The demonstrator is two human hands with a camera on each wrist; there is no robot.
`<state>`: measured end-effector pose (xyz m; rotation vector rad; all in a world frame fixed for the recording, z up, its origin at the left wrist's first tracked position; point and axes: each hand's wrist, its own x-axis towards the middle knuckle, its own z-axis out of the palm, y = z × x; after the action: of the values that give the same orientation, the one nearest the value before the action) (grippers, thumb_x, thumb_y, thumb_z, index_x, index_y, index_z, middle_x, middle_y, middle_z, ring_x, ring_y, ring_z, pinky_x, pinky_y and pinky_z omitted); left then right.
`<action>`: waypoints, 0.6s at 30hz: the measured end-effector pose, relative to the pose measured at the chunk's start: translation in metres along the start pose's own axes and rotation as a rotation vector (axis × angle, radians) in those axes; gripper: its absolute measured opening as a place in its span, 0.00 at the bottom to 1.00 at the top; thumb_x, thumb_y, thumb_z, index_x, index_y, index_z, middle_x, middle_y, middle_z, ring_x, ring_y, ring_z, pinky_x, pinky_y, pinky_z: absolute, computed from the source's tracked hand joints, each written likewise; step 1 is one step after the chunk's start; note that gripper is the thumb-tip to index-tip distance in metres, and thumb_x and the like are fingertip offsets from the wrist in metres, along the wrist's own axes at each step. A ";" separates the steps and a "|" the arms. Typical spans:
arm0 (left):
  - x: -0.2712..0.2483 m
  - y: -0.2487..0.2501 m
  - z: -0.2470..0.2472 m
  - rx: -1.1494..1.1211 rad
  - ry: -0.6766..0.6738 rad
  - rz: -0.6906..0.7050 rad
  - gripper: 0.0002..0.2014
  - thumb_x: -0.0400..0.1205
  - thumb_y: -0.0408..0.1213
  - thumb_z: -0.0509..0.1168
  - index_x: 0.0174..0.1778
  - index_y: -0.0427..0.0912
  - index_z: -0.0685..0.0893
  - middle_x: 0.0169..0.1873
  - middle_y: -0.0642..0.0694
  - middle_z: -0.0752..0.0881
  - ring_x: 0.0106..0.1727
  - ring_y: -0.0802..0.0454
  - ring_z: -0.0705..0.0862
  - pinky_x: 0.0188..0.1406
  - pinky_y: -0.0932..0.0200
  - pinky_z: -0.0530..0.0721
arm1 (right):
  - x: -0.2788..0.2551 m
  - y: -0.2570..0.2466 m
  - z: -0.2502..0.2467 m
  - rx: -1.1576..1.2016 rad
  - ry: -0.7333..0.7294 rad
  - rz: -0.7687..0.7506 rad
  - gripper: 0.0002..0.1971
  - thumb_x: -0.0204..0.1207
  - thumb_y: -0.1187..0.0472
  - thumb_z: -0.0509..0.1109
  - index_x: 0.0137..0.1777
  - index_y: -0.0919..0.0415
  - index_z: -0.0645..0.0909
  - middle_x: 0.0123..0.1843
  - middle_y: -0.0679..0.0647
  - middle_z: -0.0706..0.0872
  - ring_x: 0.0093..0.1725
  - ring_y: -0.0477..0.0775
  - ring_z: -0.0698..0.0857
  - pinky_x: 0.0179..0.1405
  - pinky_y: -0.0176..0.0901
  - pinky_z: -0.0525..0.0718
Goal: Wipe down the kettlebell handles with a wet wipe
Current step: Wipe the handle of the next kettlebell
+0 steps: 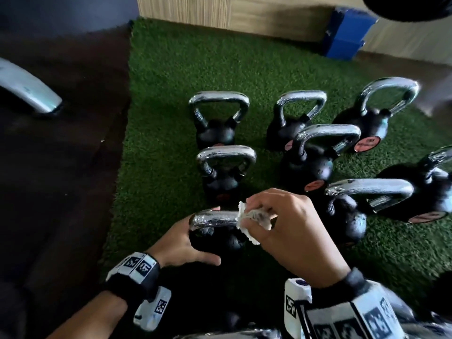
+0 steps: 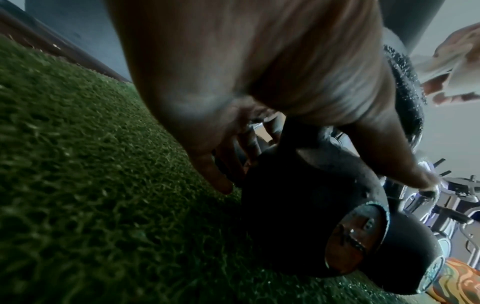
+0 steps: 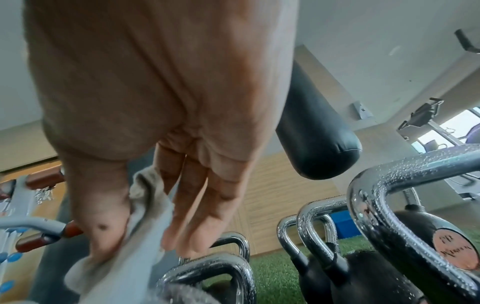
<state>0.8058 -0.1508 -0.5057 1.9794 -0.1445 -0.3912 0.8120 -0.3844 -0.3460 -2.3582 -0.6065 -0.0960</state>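
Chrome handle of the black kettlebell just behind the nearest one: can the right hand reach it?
Probably yes: nothing stands between that chrome handle and the right hand, which grips the white wet wipe.

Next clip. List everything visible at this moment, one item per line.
kettlebells: eight plainly seen, black with chrome handles, on the turf
wet wipe: one, white, on the handle of the nearest kettlebell
turf: one, green, centre and right of the floor
floor mat: one, dark brown, left of the turf
box: one, blue, by the far wall
machine part: one, silver, far left
punching bag: one, black, overhead to the right
wrist bands: two, black with white marker blocks, one on each wrist
left hand: holds the nearest kettlebell below its handle
right hand: pinches the wet wipe against that handle
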 end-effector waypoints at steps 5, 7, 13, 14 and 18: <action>0.004 -0.008 0.011 -0.012 0.085 0.011 0.39 0.58 0.53 0.90 0.62 0.81 0.81 0.63 0.78 0.84 0.67 0.78 0.80 0.63 0.82 0.74 | 0.006 -0.006 0.015 -0.044 -0.056 -0.052 0.06 0.69 0.60 0.81 0.45 0.51 0.90 0.42 0.42 0.91 0.45 0.43 0.85 0.49 0.41 0.83; 0.002 -0.009 0.013 -0.004 0.089 0.007 0.38 0.57 0.56 0.89 0.58 0.88 0.78 0.59 0.80 0.84 0.63 0.80 0.81 0.56 0.86 0.74 | 0.012 -0.007 0.019 -0.059 -0.092 -0.064 0.09 0.71 0.60 0.81 0.51 0.53 0.92 0.47 0.44 0.92 0.49 0.46 0.85 0.53 0.39 0.81; 0.001 -0.012 0.015 -0.022 0.095 -0.001 0.37 0.58 0.58 0.89 0.62 0.75 0.83 0.60 0.75 0.86 0.64 0.77 0.82 0.61 0.81 0.76 | 0.015 -0.012 0.022 -0.103 -0.164 0.023 0.09 0.74 0.62 0.79 0.54 0.57 0.93 0.49 0.47 0.89 0.53 0.46 0.85 0.53 0.33 0.80; 0.001 -0.013 0.016 -0.020 0.096 0.000 0.39 0.58 0.60 0.89 0.65 0.71 0.83 0.61 0.73 0.86 0.65 0.76 0.82 0.64 0.78 0.77 | 0.012 -0.009 0.019 -0.101 -0.148 0.052 0.08 0.74 0.63 0.79 0.52 0.58 0.93 0.49 0.47 0.89 0.51 0.45 0.86 0.52 0.33 0.81; 0.001 -0.015 0.017 0.007 0.093 -0.011 0.39 0.57 0.66 0.86 0.64 0.75 0.82 0.62 0.73 0.86 0.66 0.75 0.82 0.68 0.69 0.78 | 0.005 -0.002 0.011 -0.134 -0.097 0.098 0.06 0.75 0.67 0.75 0.46 0.58 0.92 0.45 0.47 0.87 0.45 0.43 0.85 0.44 0.23 0.78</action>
<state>0.7997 -0.1589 -0.5259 2.0016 -0.0759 -0.3061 0.8141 -0.3739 -0.3517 -2.5298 -0.5445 0.0225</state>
